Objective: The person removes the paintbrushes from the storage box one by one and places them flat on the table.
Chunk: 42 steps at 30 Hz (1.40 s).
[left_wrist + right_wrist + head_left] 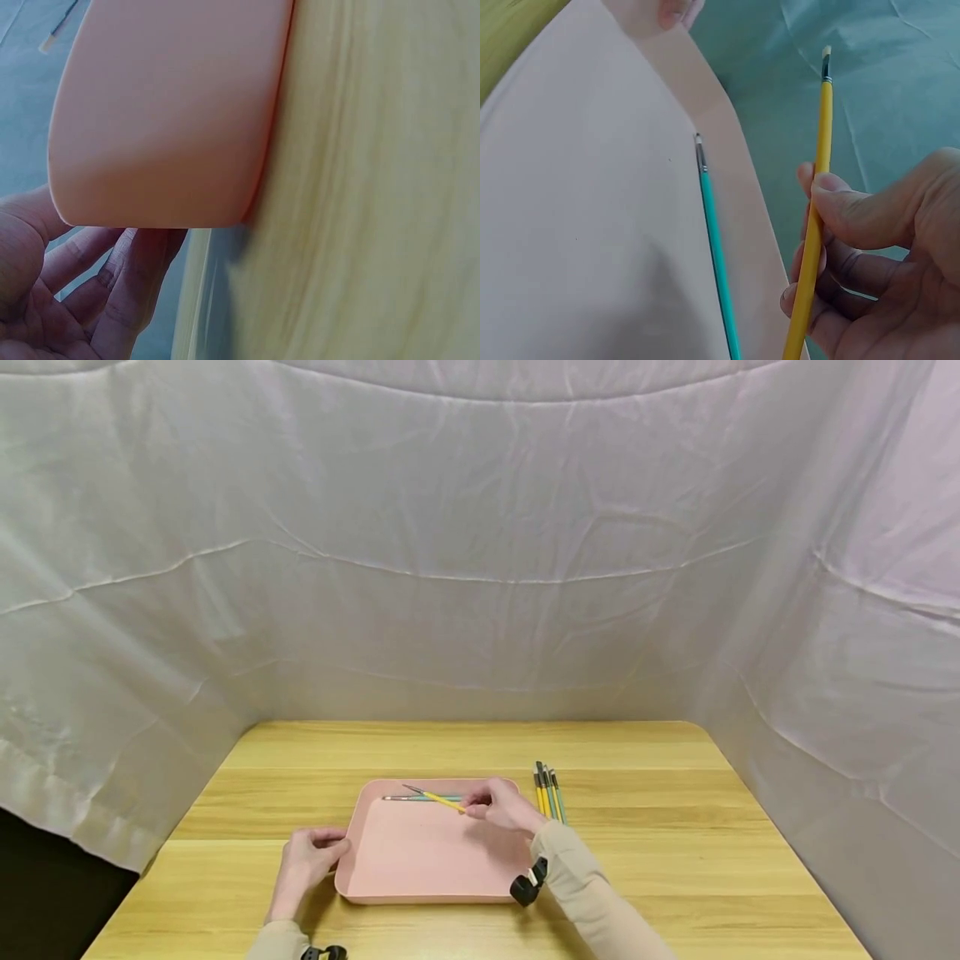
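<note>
A shallow pink tray (431, 852) rests on the wooden table. My left hand (306, 864) pinches its left wall, the thumb over the rim and the other fingers against the outside, as the left wrist view (97, 292) also shows. Over the tray's back right part, my right hand (501, 804) grips a yellow paintbrush (823, 127) by its handle, pale bristles pointing away from the hand. Beneath it a teal paintbrush (716, 251) lies in the tray along the back wall, its handle end hidden behind the right hand in the head view.
Several more paintbrushes (544, 797) with yellow and teal handles lie side by side to the right of the tray, lower ends partly behind the right forearm. Grey cloth (480, 635) hangs behind the table (675, 860) and on both sides.
</note>
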{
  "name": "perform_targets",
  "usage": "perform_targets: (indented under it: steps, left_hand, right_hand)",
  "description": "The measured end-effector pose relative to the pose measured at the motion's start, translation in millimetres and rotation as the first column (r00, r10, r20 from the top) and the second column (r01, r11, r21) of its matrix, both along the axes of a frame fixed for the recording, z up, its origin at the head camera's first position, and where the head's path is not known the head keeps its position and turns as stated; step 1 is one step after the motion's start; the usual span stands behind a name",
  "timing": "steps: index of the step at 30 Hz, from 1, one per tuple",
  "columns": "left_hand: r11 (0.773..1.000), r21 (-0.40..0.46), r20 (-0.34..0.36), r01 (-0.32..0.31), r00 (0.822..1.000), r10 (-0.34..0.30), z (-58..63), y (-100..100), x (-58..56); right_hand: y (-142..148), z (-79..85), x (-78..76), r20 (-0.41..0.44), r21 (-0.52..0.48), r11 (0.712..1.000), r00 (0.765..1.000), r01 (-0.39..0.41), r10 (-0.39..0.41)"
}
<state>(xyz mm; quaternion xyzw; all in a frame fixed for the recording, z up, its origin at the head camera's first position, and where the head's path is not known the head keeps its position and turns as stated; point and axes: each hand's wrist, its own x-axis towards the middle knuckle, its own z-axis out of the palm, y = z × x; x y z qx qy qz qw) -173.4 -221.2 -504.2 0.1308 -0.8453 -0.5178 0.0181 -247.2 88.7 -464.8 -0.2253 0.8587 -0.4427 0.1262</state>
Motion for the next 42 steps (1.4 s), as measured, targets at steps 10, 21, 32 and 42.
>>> perform_targets:
  steps: [10, 21, 32, 42]
  left_hand:
    - [1.0, 0.0, -0.005, 0.001, 1.0, -0.001, -0.1, -0.1, 0.2]
    - [1.0, -0.005, -0.005, -0.003, 1.0, 0.003, 0.6, -0.3, 1.0]
    - [1.0, -0.031, -0.014, -0.007, 1.0, 0.006, -0.4, -0.5, 0.7]
    - [1.0, -0.01, -0.01, -0.008, 1.0, 0.008, -0.3, 0.2, 0.9]
  right_hand:
    - [14.2, 0.5, 9.1, 0.06, -0.101, 0.993, 0.997, 0.059, -0.053]
    - [27.8, -6.5, 14.3, 0.008, -0.201, 0.972, 0.993, 0.119, -0.119]
    - [47.3, -13.0, 19.2, -0.024, -0.292, 0.936, 0.976, 0.198, -0.214]
    - [75.2, -20.1, 22.5, 0.067, -0.375, 0.838, 0.913, 0.397, -0.403]
